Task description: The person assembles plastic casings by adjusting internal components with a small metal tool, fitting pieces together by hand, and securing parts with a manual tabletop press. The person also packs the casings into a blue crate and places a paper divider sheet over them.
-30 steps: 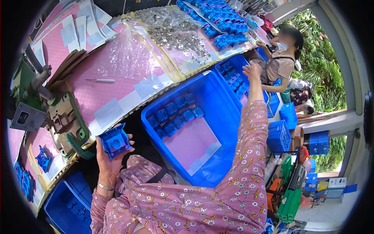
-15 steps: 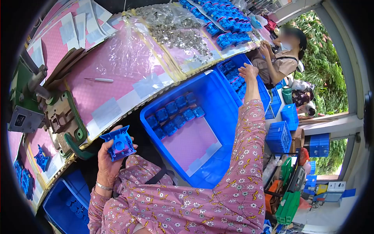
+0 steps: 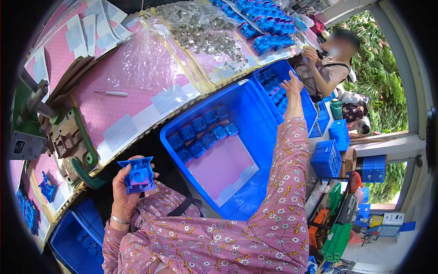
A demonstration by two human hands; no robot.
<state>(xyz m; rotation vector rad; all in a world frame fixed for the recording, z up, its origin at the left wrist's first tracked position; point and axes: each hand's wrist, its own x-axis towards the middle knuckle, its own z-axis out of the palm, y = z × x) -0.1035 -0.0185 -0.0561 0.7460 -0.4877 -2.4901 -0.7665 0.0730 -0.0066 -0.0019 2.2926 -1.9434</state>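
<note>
My left hand [image 3: 124,189] is wrapped round a blue plastic housing [image 3: 139,175] with a round opening, in front of the bench edge. My right hand [image 3: 292,85] is stretched out at the upper right with its fingers apart and nothing visible in it, over the far blue bin [image 3: 305,106] that holds several blue parts. Between my arms stands a large blue bin [image 3: 269,137]. Inside it, two rows of blue parts [image 3: 210,140] lie on a pink sheet [image 3: 223,171].
A green press [image 3: 68,137] stands on the pink bench [image 3: 132,102] at left. Metal pieces [image 3: 214,45] and stacked blue parts [image 3: 273,23] lie farther back. A co-worker [image 3: 331,75] sits at upper right. Another blue bin [image 3: 68,239] is at lower left.
The housing in my left hand has turned and is now held more upright. My right hand has shifted slightly, its fingers now pointing up. The co-worker's hands have come together.
</note>
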